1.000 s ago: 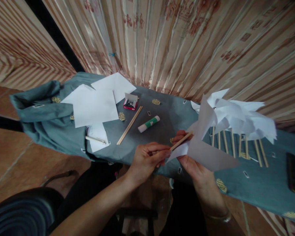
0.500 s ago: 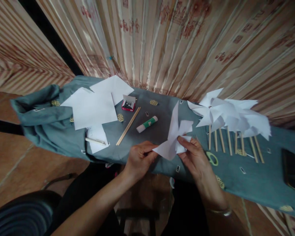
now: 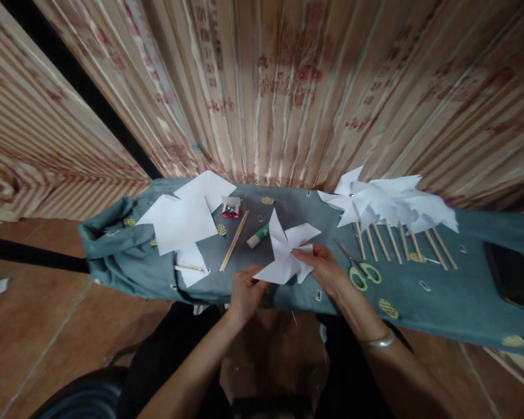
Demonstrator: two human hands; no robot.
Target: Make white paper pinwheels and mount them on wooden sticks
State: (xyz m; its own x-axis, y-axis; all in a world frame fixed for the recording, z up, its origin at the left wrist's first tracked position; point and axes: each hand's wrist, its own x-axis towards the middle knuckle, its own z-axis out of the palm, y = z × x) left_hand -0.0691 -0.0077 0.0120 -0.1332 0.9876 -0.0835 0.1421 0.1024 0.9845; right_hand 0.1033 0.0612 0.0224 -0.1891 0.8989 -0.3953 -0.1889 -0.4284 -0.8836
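A white paper pinwheel [image 3: 283,259] with pointed blades is held over the table's front edge. My left hand [image 3: 247,291] pinches the tip of its lower left blade. At its centre and right side, my right hand [image 3: 325,266] grips the paper, thumb beside a small dark dot in the middle. Behind the pinwheel lies a green and white glue stick [image 3: 258,235], partly covered by the paper. Two wooden sticks [image 3: 234,241] lie left of it. Scissors [image 3: 358,270] with green handles rest just right of my right hand.
Several finished pinwheels [image 3: 388,201] on wooden sticks lie at the back right. White paper sheets [image 3: 186,227] are stacked at left, with a pen [image 3: 190,269] in front. A small red box [image 3: 231,207] of pins stands open. A dark phone [image 3: 513,276] lies far right on the grey-green cloth [image 3: 445,308].
The pinwheel has turned to face up, showing its blades spread around the centre. My right thumb has come to the middle. The whole view has shifted, and the scissors show fully.
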